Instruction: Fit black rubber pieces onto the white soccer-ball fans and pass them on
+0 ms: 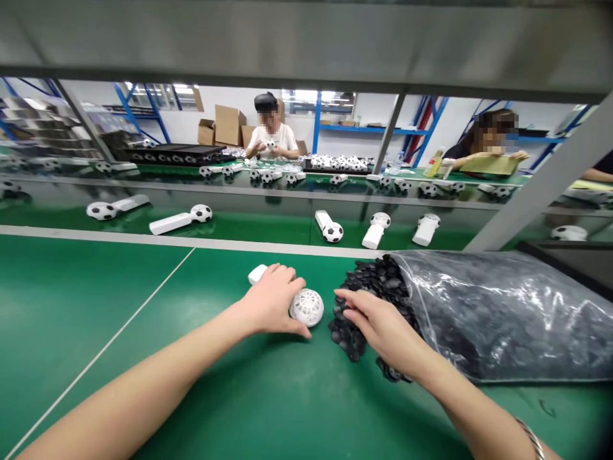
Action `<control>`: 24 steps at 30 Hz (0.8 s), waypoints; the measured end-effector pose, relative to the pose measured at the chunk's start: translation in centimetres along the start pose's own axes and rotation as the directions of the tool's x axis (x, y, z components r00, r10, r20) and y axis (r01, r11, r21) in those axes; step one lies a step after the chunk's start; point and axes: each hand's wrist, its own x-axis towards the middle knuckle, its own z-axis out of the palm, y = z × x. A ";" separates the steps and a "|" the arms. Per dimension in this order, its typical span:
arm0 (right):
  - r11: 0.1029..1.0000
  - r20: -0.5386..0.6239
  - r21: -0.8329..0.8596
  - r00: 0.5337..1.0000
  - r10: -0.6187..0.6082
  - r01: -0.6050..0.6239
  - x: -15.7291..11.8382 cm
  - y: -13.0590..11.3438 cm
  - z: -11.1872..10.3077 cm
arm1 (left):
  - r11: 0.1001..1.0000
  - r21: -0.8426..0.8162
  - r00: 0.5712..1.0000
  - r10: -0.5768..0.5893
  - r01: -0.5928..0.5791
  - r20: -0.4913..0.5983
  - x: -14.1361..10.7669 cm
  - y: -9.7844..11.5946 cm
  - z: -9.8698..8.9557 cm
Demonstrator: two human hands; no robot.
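A white handheld piece with a round lattice head [307, 307] lies on the green table. My left hand [272, 299] is closed over its body, thumb and fingers around the near side of the head; the end of the white handle pokes out behind the hand. To the right, my right hand [378, 319] hovers at the edge of a pile of small flat black pieces [354, 338]. Its index finger and thumb are apart, and I see nothing between them. The palm and other fingers of that hand are partly hidden.
A clear plastic bag [522, 313] full of black pieces spills its pile at the right. Beyond the metal strip, white handles with black-and-white football heads [332, 231] lie on a green belt. A co-worker [272, 137] sits opposite, another person [488, 144] farther right. A slanted post [531, 169] stands at right.
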 end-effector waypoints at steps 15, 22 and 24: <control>0.960 -0.065 0.281 0.997 0.035 -0.015 2.3 -0.2 2.8 | 0.908 -0.346 0.970 -0.240 0.237 0.036 -0.9 0.8 1.4; 0.944 -0.096 0.330 0.994 0.058 -0.023 1.9 -0.8 3.3 | 0.899 -0.350 0.963 -0.268 0.263 0.035 -0.7 1.3 1.4; 0.923 -0.022 0.382 0.997 0.067 -0.054 1.7 -0.8 3.6 | 0.901 -0.341 0.962 -0.267 0.268 0.049 -0.7 1.2 1.4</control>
